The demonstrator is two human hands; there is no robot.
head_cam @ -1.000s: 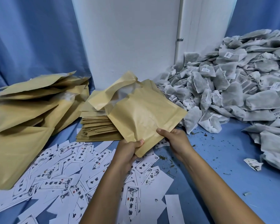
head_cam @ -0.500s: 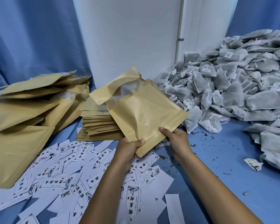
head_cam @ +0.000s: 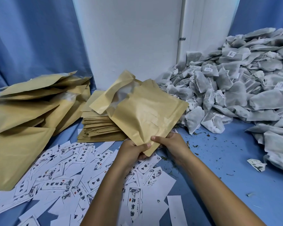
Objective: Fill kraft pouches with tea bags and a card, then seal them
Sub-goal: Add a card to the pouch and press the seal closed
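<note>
A kraft pouch [head_cam: 147,111] is held up over the blue table, its crumpled open mouth pointing away to the upper left. My left hand [head_cam: 134,149] pinches its near bottom corner with the thumb on top. My right hand [head_cam: 171,144] grips the same bottom edge just to the right. A big heap of grey-white tea bags [head_cam: 235,88] fills the right side. Printed white cards [head_cam: 69,173] lie scattered on the table under my forearms.
A flat stack of empty kraft pouches [head_cam: 98,129] sits behind the cards. Bulging kraft pouches [head_cam: 31,108] are piled at the left. A white wall panel and blue curtains stand behind. Loose tea crumbs and a stray card [head_cam: 256,164] lie on the blue surface at right.
Both hands have slid together toward the pouch's near corner, and the pouch has tilted up slightly. The piles have not moved.
</note>
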